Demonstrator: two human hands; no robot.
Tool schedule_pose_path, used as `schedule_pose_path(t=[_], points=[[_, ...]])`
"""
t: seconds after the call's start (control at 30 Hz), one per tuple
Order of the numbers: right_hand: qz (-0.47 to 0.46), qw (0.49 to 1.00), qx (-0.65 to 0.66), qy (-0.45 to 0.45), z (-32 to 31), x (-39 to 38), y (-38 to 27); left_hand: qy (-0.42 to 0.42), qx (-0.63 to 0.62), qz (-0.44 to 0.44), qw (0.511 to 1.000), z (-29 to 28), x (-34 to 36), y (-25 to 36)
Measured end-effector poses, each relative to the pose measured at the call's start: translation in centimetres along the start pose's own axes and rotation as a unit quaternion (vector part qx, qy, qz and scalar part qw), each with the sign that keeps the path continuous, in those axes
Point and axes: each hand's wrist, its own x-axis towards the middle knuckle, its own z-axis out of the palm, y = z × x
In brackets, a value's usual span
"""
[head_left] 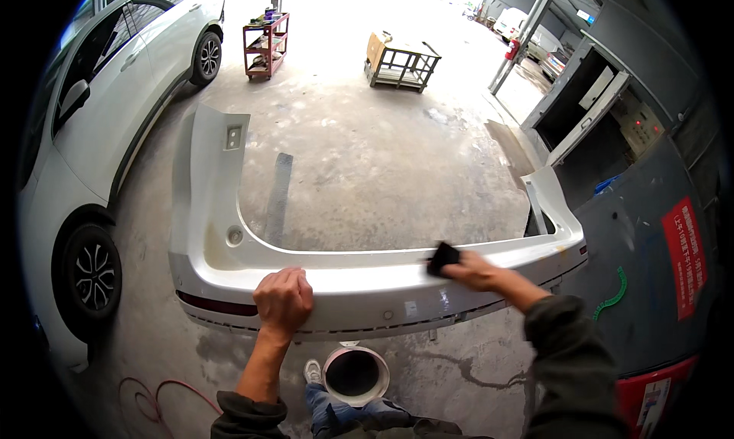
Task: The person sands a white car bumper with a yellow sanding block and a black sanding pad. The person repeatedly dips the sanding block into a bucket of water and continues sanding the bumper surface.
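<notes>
A white car bumper (344,282) spans the middle of the head view, its two ends pointing away from me. My left hand (283,301) is closed into a fist against the bumper's near face, left of centre. Whatever its curled fingers hold, if anything, is hidden. Further right, my right hand (474,272) grips a black pad (443,259) at the bumper's upper edge. Motion blurs the pad a little, and its underside cannot be seen. A dark red reflector strip (218,304) sits in the bumper's lower left.
Below the bumper, between my legs, stands a round white bucket (356,375) with a dark inside. A white car (126,80) is parked at left. Beyond are a red trolley (266,45) and a metal-framed cart (403,61). A red hose (157,401) lies lower left.
</notes>
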Motion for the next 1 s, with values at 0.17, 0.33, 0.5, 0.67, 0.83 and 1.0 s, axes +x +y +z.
schedule_pose_path(t=[0.17, 0.33, 0.5, 0.67, 0.83, 1.0], points=[[0.184, 0.964, -0.139, 0.130, -5.4, -7.2, 9.7, 0.021, -0.010, 0.006, 1.000, 0.9, 0.3, 0.1], [-0.191, 0.973, -0.095, 0.090, 5.4, -1.0, -8.0, -0.009, 0.016, -0.004, 1.000, 0.5, 0.1, 0.3], [-0.432, 0.852, -0.118, 0.272, 11.5, 2.2, -16.0, -0.042, 0.017, 0.002, 0.999, 2.3, -0.6, -1.1], [-0.315, 0.875, -0.185, 0.318, 7.3, -2.7, -0.5, -0.059, 0.015, -0.040, 0.997, 0.4, -0.2, -0.7], [-0.101, 0.859, -0.235, 0.444, 2.7, -9.6, 12.0, -0.058, 0.012, -0.023, 0.998, 0.9, -0.1, -0.2], [-0.191, 0.832, -0.101, 0.512, 10.9, -4.8, -0.8, -0.057, 0.025, -0.013, 0.998, 1.2, -0.3, -0.9]])
